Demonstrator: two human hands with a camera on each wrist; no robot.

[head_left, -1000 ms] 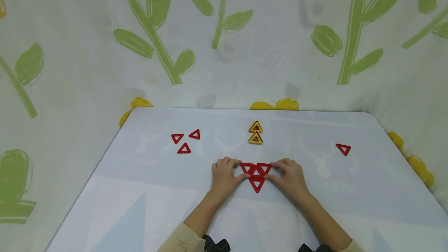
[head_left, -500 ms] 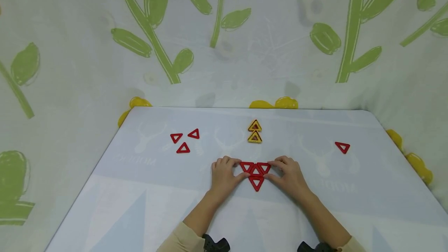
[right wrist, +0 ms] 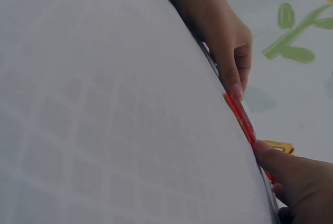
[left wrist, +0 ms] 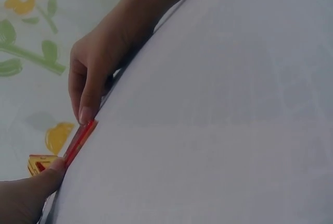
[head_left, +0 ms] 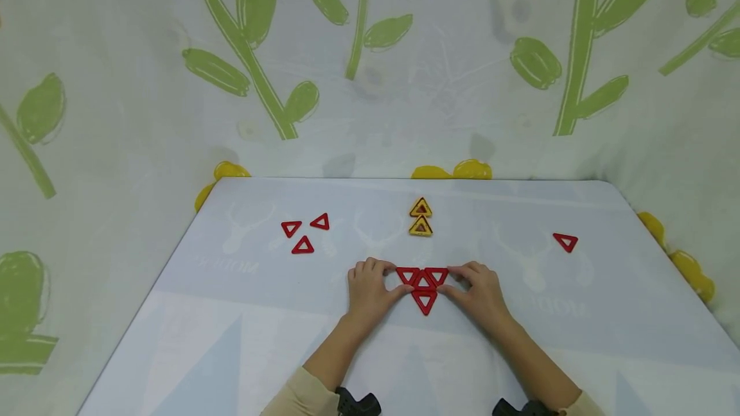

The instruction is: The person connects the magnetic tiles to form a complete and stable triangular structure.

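In the head view, several red open-centred triangle tiles lie edge to edge near the middle of the table. My left hand pinches the upper left tile between thumb and index finger. On the other side, my right hand holds the upper right tile the same way. Between these two sits an upward-pointing tile. Below it, the bottom tile points toward me. Edge-on in the right wrist view, the red tiles stretch between both hands.
Two yellow triangle pieces stand behind the red group, one behind the other. Three loose red triangles lie at the back left. A single red triangle is at the right. A flowered cloth hangs behind the table.
The right fingers have shifted slightly outward since half a second ago, still at the upper right tile. The left hand and the tile arrangement look nearly the same.
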